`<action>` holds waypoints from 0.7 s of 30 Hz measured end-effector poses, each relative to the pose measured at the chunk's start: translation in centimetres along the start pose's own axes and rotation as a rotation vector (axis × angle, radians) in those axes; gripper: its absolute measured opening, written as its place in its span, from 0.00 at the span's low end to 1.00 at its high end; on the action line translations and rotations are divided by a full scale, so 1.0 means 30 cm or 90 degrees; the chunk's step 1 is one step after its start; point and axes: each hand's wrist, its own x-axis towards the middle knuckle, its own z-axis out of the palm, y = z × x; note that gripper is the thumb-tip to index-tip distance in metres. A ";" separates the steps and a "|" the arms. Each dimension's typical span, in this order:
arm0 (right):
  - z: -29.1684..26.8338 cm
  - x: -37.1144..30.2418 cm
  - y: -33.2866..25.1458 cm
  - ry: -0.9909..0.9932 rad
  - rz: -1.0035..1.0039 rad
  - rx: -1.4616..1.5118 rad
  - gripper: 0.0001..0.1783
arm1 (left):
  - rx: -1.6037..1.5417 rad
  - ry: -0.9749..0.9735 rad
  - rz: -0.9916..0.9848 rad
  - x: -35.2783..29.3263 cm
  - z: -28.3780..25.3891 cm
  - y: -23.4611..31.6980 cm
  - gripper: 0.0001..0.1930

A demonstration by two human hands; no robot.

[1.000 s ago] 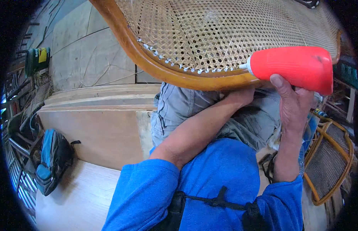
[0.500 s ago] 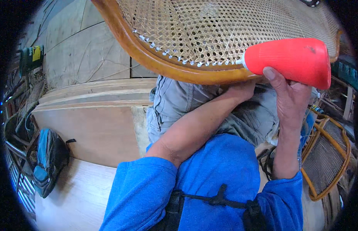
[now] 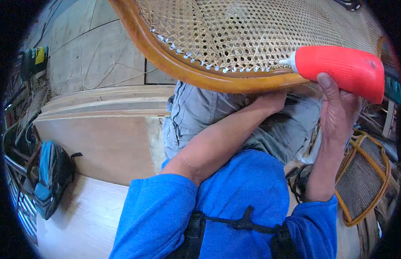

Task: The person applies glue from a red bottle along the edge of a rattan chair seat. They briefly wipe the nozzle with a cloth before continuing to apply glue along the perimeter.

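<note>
A red squeeze bottle [image 3: 338,69] with a pale nozzle lies tilted in my right hand [image 3: 340,101], its thumb along the near side. The nozzle tip points left, close over the edge of the woven cane panel [image 3: 252,32]. White dabs of glue [image 3: 202,63] dot the panel's edge, along the inside of a curved brown wooden frame [image 3: 179,73]. My left hand [image 3: 271,101] reaches under the frame's near rail, over my lap. The frame hides its fingers.
A dark backpack with blue panels [image 3: 54,179] rests at the left on pale boards. Stacked plywood sheets [image 3: 92,138] lie left of my legs. A smaller brown frame with dark mesh [image 3: 362,181] leans at the right. A dark green container [image 3: 34,62] stands at the far left.
My right hand has moved right with the squeeze bottle, drawing the nozzle along the cane edge. Additional white glue shows where the nozzle was. The left arm stays in about the same place.
</note>
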 end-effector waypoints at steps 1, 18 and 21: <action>0.010 -0.006 0.003 0.002 0.004 0.004 0.20 | 0.003 -0.003 0.001 -0.002 -0.003 -0.001 0.23; 0.039 -0.065 -0.050 -0.067 -0.012 -0.168 0.22 | 0.049 -0.031 0.022 0.001 -0.006 0.002 0.22; 0.035 -0.081 -0.014 0.053 -0.024 -0.112 0.25 | 0.057 -0.035 0.027 0.002 -0.005 0.002 0.22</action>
